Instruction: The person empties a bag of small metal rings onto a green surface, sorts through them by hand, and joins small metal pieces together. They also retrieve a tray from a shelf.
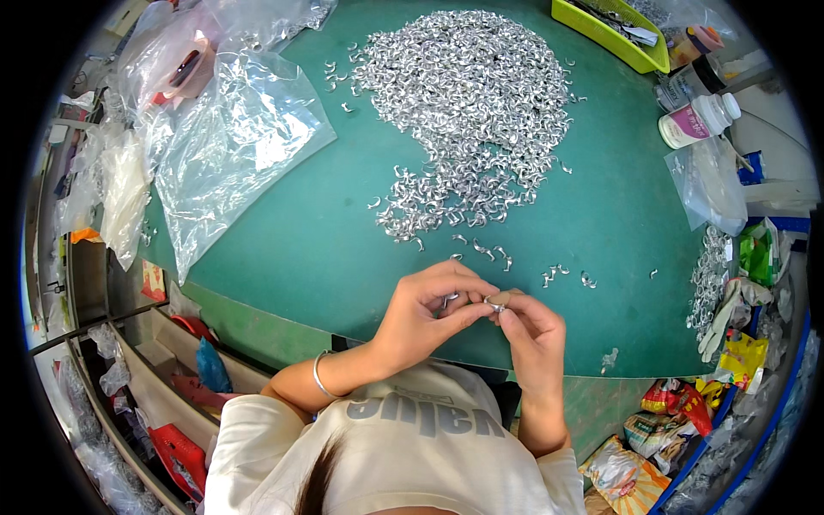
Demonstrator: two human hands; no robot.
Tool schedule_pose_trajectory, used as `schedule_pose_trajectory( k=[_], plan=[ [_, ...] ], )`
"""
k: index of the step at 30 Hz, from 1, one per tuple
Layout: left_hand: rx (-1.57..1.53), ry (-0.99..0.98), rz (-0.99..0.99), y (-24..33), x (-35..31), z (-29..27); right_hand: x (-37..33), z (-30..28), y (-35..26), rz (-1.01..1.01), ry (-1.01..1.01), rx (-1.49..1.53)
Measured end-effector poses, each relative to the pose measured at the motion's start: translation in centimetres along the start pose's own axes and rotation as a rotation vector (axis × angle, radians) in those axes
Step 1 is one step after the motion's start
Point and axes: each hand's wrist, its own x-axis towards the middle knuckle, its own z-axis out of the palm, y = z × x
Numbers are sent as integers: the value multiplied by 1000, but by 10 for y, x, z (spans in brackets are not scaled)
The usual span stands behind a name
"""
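Note:
Close to the table's near edge, my left hand (429, 311) and my right hand (530, 326) meet fingertip to fingertip. Between them is a small curved silvery metal piece (495, 305), pinched by the fingers of both. Another bit of shiny metal (450, 299) shows within the curled fingers of my left hand. Just beyond my hands lie a few loose curved metal pieces (482, 250), with several more (554, 275) off to the right. A large heap of the same pieces (463, 94) spreads over the far middle of the green table (326, 257).
Clear plastic bags (249, 146) cover the left of the table. A yellow-green basket (614, 34) stands at the far right, near a white bottle (699, 120). More metal parts (711, 279) and a pale glove (721, 322) lie along the right edge. Open drawers (154, 360) are at lower left.

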Motion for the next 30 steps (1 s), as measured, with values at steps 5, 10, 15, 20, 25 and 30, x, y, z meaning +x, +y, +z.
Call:
schedule_pose_trajectory(
  k=[5, 10, 15, 20, 25, 30],
  plan=[
    [-45, 32, 10, 2, -5, 2, -4, 12, -3, -164, 109, -136],
    [-130, 25, -38, 9, -7, 3, -5, 15, -6, -411, 139, -381],
    [-140, 19, -23, 14, -10, 3, -7, 17, -11, -351, 97, -288],
    [-76, 26, 18, 17, -11, 5, -10, 18, -10, -179, 68, -29],
    [-44, 46, 56, 18, -12, 6, -11, 20, -10, -330, 113, -206],
    [-22, 38, 91, 21, -13, 5, -10, 21, -14, -538, 168, -486]
  ],
)
